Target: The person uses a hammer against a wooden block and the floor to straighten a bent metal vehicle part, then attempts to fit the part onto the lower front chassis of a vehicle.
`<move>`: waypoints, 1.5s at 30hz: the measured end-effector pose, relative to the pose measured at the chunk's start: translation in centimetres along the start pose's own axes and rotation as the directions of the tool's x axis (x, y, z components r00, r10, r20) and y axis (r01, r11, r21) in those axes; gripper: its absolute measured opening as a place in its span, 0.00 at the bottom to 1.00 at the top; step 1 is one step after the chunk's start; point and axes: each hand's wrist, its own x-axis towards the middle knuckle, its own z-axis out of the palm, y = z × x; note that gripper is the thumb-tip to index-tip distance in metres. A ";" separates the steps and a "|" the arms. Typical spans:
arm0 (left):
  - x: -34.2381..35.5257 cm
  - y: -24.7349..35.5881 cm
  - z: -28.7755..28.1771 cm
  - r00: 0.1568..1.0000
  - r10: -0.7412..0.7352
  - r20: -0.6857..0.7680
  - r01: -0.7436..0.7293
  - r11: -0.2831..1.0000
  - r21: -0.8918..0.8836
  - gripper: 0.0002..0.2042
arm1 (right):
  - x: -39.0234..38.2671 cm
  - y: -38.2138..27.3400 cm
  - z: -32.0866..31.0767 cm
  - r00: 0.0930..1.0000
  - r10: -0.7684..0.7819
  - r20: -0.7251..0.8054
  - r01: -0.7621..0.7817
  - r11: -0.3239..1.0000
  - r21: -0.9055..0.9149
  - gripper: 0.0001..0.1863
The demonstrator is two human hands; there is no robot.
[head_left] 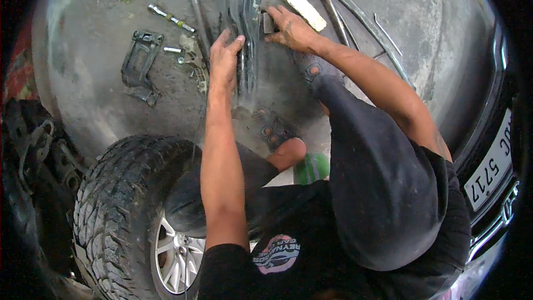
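A long, dark, ridged sheet-metal piece [254,14] lies lengthwise on the concrete floor in front of me. My left hand [224,61] is closed on its left side, with the thumb resting over the ridge. At its right edge, my right hand [297,30] has its fingers bent around a small dark metal block [268,23]. The block sits against or very close to the metal piece; whether they touch cannot be made out.
A hammer [194,1], ratchet wrench [171,18], socket [172,50], metal bracket [194,64] and black frame-shaped part [133,69] lie to the left. Rightward are a pale wooden block [303,9], another hammer [334,15] and a long bar [361,15]. A tyre [114,205] stands lower left; a vehicle's bumper [466,161] edges the right.
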 end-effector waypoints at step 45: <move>0.2 0.3 -0.6 0.985 0.170 -0.040 -0.174 0.954 -0.242 0.34 | -9.6 9.4 -7.8 0.854 0.459 -0.246 -0.462 0.886 0.049 0.24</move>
